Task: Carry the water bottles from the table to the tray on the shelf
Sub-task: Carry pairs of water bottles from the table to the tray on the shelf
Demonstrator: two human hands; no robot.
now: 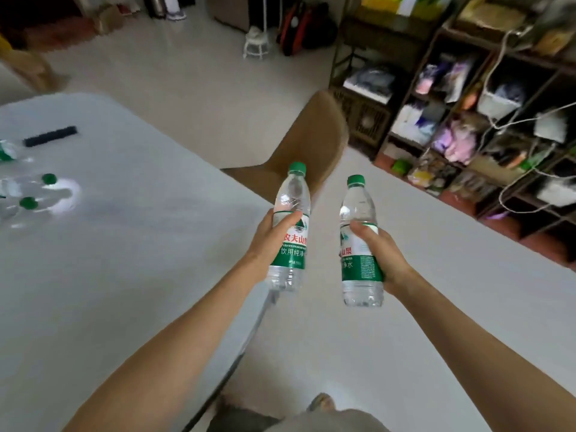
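Left hand: the left hand (270,235) is wrapped around the label band of the left bottle (290,227), thumb across the front, holding it upright and slightly tilted.
Right hand: the right hand (375,249) grips the right bottle (360,241) at its label, thumb on the upper edge of the band, fingers behind it.
Where the bottles are: both are held in the air in front of the person, off the table (124,244), near its edge, a small gap between them.
Still to carry: more bottles (18,194) with green caps lie at the far left of the table, blurred.
Destination: a shelf (467,120) stands to the right, crowded with goods; I cannot make out the tray.
Weight: the bottles look full and capped, so probably moderately heavy for one hand each.
Surface: thin clear plastic likely gives under a squeeze; the label band probably offers more friction than the bare ribbed part below.
Best hold: around the middle at the label, as now, which should keep each bottle balanced.
Risk: low; capped plastic should survive a knock, though a loose grip could let one slide.
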